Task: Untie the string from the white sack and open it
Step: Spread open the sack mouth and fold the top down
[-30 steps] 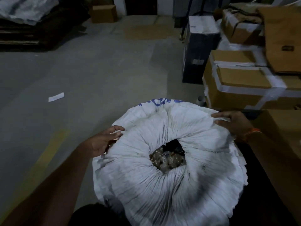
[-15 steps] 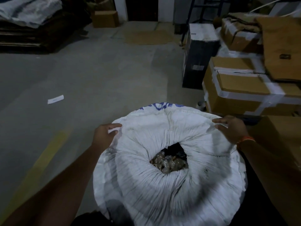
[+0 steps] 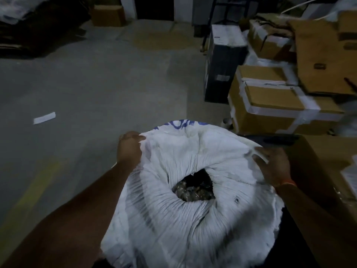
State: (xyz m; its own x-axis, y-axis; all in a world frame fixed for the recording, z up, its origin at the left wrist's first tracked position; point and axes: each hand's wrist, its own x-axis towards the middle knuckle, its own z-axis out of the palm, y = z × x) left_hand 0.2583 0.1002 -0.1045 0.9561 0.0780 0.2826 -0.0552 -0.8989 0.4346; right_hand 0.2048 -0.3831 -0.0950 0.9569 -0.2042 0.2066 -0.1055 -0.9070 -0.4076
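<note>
**Spreading the sack's mouth**

The white sack [image 3: 193, 200] fills the lower centre of the frame, its gathered rim rolled outward around a small dark opening [image 3: 195, 187] where packed contents show. No string is visible. Taped cardboard boxes [image 3: 274, 105] stand at the right. The left hand [image 3: 129, 147] is clenched on the rim's left edge; the right hand [image 3: 274, 167] grips the right edge, well apart. To widen it cleanly, I judge both should pull outward evenly, keeping the sack upright.

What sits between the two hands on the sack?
In the head view, only the white sack spans from the left hand to the right hand: bunched cloth, with its open mouth just nearer the camera.
</note>
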